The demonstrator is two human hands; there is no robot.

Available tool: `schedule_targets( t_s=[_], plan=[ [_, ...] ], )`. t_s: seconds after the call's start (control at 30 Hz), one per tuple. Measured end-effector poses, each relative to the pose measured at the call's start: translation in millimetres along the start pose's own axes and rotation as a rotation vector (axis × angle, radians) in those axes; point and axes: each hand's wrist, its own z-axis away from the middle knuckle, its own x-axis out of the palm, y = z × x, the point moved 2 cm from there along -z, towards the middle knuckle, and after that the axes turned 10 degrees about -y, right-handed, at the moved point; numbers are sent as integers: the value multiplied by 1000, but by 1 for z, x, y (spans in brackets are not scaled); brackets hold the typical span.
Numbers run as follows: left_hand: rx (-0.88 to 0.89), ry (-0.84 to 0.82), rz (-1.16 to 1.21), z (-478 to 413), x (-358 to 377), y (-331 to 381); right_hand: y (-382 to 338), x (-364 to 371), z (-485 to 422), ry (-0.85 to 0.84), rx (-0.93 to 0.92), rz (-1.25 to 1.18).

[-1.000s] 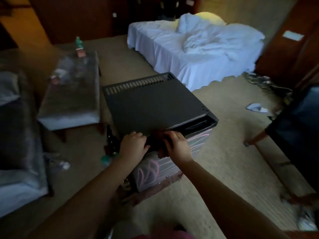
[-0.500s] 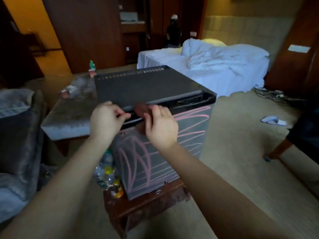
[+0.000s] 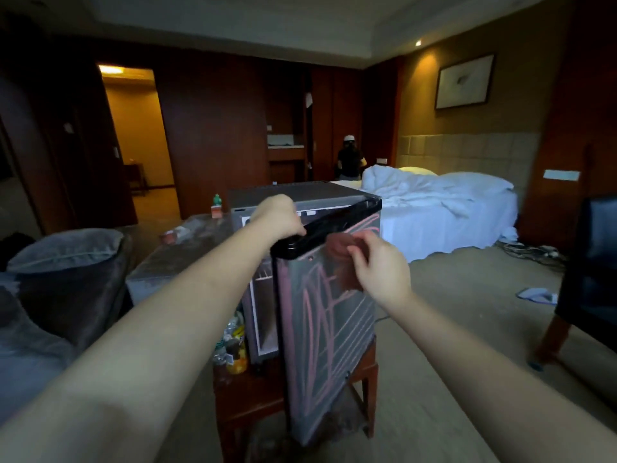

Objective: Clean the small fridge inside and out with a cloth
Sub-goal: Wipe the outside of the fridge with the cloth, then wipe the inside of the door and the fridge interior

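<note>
Dim bedroom, bed (image 3: 444, 212) beyond the hands. Small fridge (image 3: 300, 195) on low wooden surface (image 3: 247, 396), door ajar. Left arm outstretched, left hand (image 3: 278, 217) curled over door's top edge. Right hand (image 3: 380, 272), just beside it, pinches cloth (image 3: 344, 262) at door front.

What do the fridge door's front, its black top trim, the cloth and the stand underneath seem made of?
Door front: smooth matt grey panel, painted metal or plastic; pink scribbles sit on its surface. Top trim: glossy black plastic, judging by its highlights. Cloth: soft reddish-brown fabric, bunched in the right hand. Stand: reddish wood, apparently varnished, with a faint sheen.
</note>
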Motion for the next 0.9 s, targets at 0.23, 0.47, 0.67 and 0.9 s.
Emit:
schedule_targets(
  t_s=[0.23, 0.47, 0.67, 0.9],
  plan=[
    [550, -27, -34, 43, 42, 86, 41, -67, 57, 97, 196, -305],
    [725, -42, 247, 30, 77, 121, 80, -126, 95, 295, 233, -344],
    [730, -115, 273, 33, 87, 144, 49, -148, 103, 374, -108, -82],
    [671, -187, 394, 40, 98, 154, 57, -86, 134, 193, -199, 202]
  ],
)
